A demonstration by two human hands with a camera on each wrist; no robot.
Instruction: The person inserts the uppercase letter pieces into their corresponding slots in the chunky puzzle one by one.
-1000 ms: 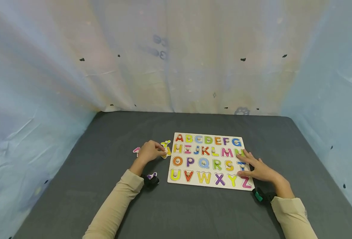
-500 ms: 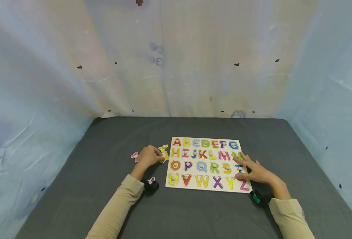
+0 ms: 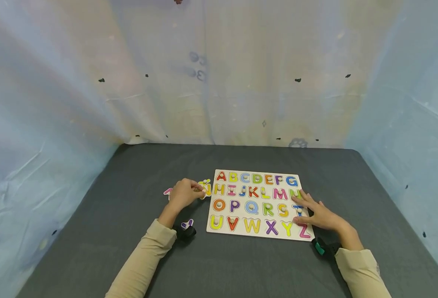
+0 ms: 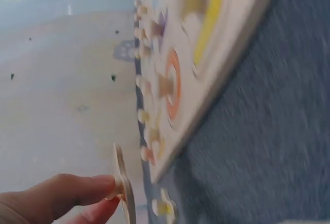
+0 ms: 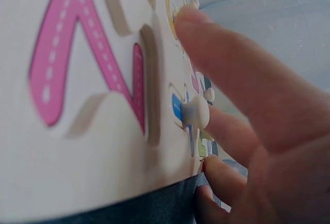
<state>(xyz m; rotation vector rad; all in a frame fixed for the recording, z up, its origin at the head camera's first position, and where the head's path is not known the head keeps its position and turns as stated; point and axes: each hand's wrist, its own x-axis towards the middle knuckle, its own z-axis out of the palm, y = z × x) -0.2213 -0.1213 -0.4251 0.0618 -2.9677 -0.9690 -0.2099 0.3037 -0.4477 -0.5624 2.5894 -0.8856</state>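
Observation:
My left hand (image 3: 184,193) pinches the knob of a yellow letter piece (image 3: 207,190) between thumb and fingers, just left of the wooden alphabet puzzle board (image 3: 242,212). In the left wrist view this letter piece (image 4: 124,182) stands edge-on, raised off the cloth; its letter is hidden there. A second yellow piece (image 4: 167,208) with a knob lies beyond it. My right hand (image 3: 322,213) rests on the board's right edge, fingers spread, near the knobbed blue T (image 3: 298,210). Knobs stand on the board's upper rows, while W, X, Y and Z show none.
A pink letter piece (image 3: 168,193) lies left of my left hand, partly covered by it. A purple letter piece (image 3: 187,224) lies by the left wrist camera. Dark grey cloth (image 3: 241,265) covers the table, with pale curtains (image 3: 241,82) around it.
My left hand has drawn the yellow letter piece up slightly from where it lay beside the other yellow piece. The right hand stays on the board; the head view has shifted a little.

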